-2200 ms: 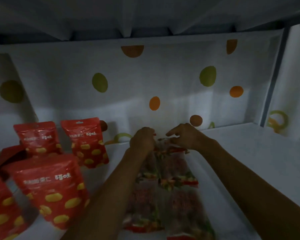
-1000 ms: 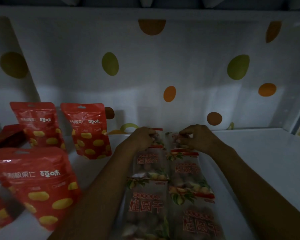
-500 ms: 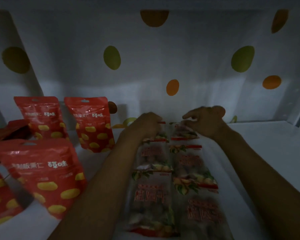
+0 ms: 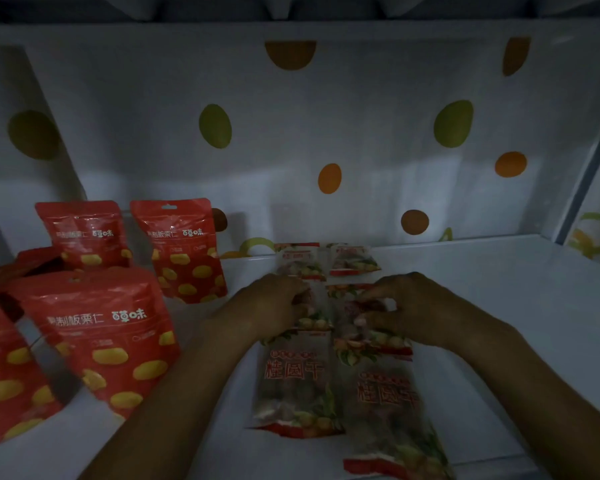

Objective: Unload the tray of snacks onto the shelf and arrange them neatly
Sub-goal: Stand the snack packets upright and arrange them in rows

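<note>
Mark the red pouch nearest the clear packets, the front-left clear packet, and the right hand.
Red pouch [image 4: 182,252]: head view, printed front.
Front-left clear packet [image 4: 293,370]: head view, red lettering.
Right hand [image 4: 426,306]: head view, back of hand.

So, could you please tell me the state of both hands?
Left hand: on the left snack packet, grip hidden.
Right hand: pinches the right snack packet.

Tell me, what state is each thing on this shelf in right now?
Pouches, standing upright at the left.
Packets, lying flat in two overlapping rows.
Left grip, fingers curled on a left-row packet.
Right grip, pinching a right-row packet.
Shelf, dim, partly filled.
</note>
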